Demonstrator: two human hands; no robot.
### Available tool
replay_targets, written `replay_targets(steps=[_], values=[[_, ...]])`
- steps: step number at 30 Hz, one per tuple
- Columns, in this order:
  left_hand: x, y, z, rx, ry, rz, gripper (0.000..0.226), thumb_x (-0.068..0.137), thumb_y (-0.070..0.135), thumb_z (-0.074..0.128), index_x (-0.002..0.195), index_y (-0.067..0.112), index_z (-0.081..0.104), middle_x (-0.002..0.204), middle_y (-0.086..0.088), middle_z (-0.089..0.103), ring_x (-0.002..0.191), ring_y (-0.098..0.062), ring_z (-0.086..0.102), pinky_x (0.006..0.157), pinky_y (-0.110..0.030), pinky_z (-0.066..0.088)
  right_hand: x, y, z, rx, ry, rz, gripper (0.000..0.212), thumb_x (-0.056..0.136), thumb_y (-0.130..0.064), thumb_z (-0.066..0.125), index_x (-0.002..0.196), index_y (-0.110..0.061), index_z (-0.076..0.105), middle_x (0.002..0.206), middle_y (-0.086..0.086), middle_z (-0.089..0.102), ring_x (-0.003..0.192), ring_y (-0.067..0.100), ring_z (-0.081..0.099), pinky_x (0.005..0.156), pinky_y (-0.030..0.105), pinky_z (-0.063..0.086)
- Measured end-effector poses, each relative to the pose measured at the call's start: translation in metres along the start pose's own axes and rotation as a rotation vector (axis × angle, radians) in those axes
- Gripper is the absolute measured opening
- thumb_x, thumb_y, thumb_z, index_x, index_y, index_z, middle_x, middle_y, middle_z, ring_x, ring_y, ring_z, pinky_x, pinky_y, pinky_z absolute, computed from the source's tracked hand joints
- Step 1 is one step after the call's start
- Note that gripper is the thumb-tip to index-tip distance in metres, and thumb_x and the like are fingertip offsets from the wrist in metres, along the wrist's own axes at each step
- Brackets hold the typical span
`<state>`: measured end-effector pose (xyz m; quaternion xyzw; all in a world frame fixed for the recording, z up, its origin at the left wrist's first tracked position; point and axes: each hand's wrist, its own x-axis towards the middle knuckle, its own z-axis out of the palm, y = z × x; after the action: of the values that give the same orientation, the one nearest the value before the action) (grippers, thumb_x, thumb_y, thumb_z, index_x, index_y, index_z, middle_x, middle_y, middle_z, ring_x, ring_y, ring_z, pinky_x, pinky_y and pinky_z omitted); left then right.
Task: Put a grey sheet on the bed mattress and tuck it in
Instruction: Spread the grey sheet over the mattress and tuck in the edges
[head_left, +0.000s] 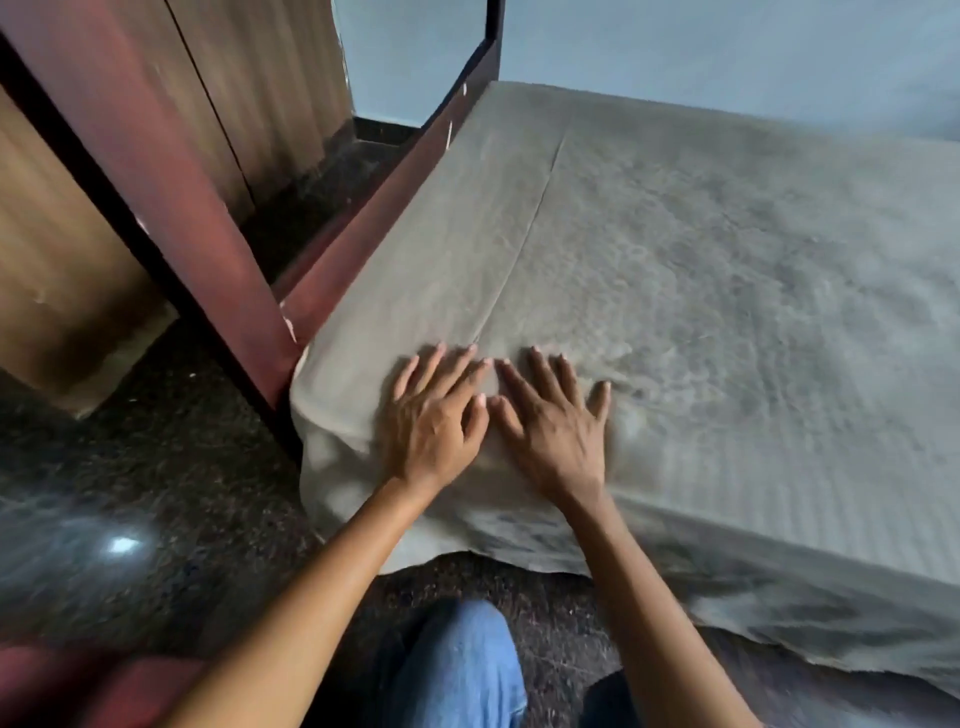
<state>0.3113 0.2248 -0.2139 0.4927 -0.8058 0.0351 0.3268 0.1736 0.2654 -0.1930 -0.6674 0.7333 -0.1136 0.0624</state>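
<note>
The grey sheet (701, 270) covers the whole top of the bed mattress and drapes over its near edge, its hem hanging loose just above the floor. A straight fold crease runs from the near left corner toward the far end. My left hand (436, 410) and my right hand (550, 415) lie flat side by side on the sheet near the mattress's near left corner, fingers spread and straight, thumbs almost touching. The mattress itself is hidden under the sheet.
A reddish-brown bed frame rail (363, 234) runs along the left side, with a tall post (171, 208) at the near corner. Wooden wardrobe panels (249, 88) stand further left. The dark speckled floor (171, 467) lies below, my blue-jeaned knee (462, 660) near the hem.
</note>
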Motion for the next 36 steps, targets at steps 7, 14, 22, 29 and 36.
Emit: replay_targets(steps=[7,14,22,29,36], values=[[-0.005,-0.008,0.008,-0.024,0.220,0.104,0.035,0.087,0.026,0.044,0.108,0.022,0.071,0.117,0.004,0.068,0.114,-0.020,0.060,0.096,-0.035,0.039,-0.007,0.001,0.006,-0.044,0.245,-0.094,0.047,0.095,-0.056,0.030,0.137,-0.038,0.043,0.150,-0.005,0.034,0.139,0.017,0.027,0.109,0.050,0.016],[-0.010,-0.009,0.008,-0.041,0.228,0.184,0.033,0.088,0.029,0.046,0.109,0.025,0.072,0.118,0.008,0.067,0.115,-0.018,0.059,0.095,-0.034,0.040,-0.010,0.000,0.006,0.036,0.440,-0.163,0.033,0.095,-0.044,0.043,0.112,-0.027,0.065,0.126,0.000,0.060,0.120,0.020,0.050,0.098,0.043,0.031],[-0.046,-0.015,0.029,0.000,0.423,0.195,0.044,0.098,0.033,0.027,0.124,0.020,0.061,0.131,0.002,0.059,0.124,-0.019,0.051,0.102,-0.038,0.032,-0.021,-0.009,0.029,0.029,0.764,-0.114,0.032,0.091,-0.030,0.042,0.090,-0.015,0.070,0.100,0.003,0.070,0.097,0.025,0.064,0.087,0.039,0.041],[-0.105,-0.063,0.087,0.177,0.418,0.198,0.055,0.103,0.038,0.017,0.152,0.023,-0.003,0.159,-0.003,-0.011,0.146,-0.026,-0.008,0.118,-0.045,-0.003,-0.060,-0.035,0.115,-0.158,0.754,-0.141,0.064,0.091,-0.042,0.037,0.150,-0.028,0.017,0.159,0.005,0.000,0.146,0.025,-0.004,0.115,0.049,-0.008],[-0.191,-0.097,0.113,0.201,0.040,0.066,0.061,0.099,0.053,0.012,0.151,0.027,-0.003,0.159,-0.006,-0.011,0.145,-0.031,-0.009,0.114,-0.051,0.010,-0.086,-0.015,0.186,-0.367,0.536,-0.278,0.077,0.082,-0.040,0.049,0.149,-0.033,0.012,0.158,0.003,-0.012,0.145,0.027,-0.011,0.114,0.050,-0.013]])
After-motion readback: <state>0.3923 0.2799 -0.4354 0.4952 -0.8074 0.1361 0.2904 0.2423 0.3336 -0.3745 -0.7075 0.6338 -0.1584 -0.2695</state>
